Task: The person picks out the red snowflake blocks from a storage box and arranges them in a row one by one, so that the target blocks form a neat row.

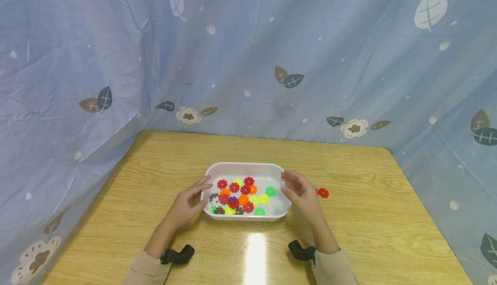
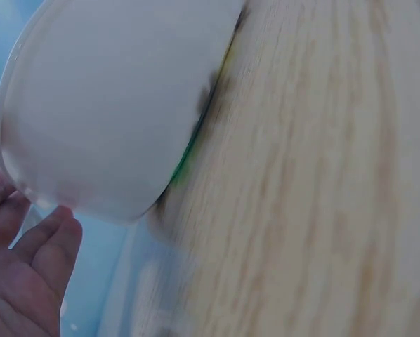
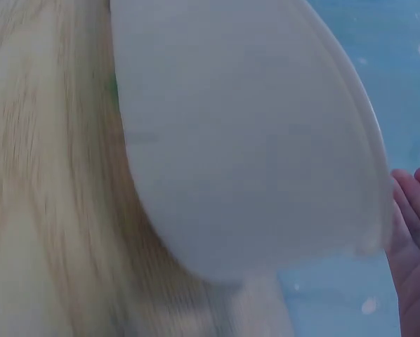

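Note:
A white plastic tray [image 1: 248, 217] stands on the table with several notched snowflake discs [image 1: 234, 203] inside, in red, orange, yellow, green, white, blue and dark colours. My left hand [image 1: 188, 202] is at its left end, fingers spread and fingertips near the rim. At the opposite end is my right hand [image 1: 303, 193], fingers loosely extended beside the rim. In the left wrist view, fingers [image 2: 59, 246] reach the tray's end wall. Extended fingers [image 3: 415, 203] lie close to the rim in the right wrist view; whether they touch it cannot be told.
Red discs [image 1: 322, 192] lie on the wooden table [image 1: 361, 216] just right of my right hand. A blue leaf-patterned cloth [image 1: 248, 52] hangs behind the table and along both sides. Black wrist cameras [image 1: 179, 255] are strapped to both wrists.

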Demonstrator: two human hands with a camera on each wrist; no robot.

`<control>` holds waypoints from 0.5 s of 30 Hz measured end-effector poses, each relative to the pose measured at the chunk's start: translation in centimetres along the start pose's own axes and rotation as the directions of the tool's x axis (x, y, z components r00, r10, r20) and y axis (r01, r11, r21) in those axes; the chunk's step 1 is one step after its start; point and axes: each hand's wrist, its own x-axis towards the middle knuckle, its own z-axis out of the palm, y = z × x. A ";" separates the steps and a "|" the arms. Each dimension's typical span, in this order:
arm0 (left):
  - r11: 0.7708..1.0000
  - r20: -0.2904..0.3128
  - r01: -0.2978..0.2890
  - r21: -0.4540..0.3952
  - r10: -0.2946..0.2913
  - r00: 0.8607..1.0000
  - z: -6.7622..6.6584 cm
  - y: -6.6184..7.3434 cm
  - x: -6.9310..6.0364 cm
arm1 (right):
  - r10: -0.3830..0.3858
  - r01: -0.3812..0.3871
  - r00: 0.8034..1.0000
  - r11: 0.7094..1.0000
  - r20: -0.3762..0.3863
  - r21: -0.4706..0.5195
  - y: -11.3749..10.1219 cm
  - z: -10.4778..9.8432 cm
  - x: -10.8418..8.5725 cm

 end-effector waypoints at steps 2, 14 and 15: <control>1.000 -0.001 -0.005 0.000 0.005 1.000 0.1 -0.3 0.0 | -0.027 0.026 0.999 1.000 0.041 0.014 -0.2 0.6 0.2; 1.000 -0.014 -0.006 -0.011 0.006 1.000 0.8 -4.3 -0.5 | -0.055 0.024 0.960 0.993 0.275 0.113 -0.6 3.7 1.8; 1.000 -0.014 -0.005 -0.012 0.005 1.000 0.8 -4.3 -0.5 | -0.045 0.009 0.955 0.993 0.295 0.121 -0.6 4.0 2.0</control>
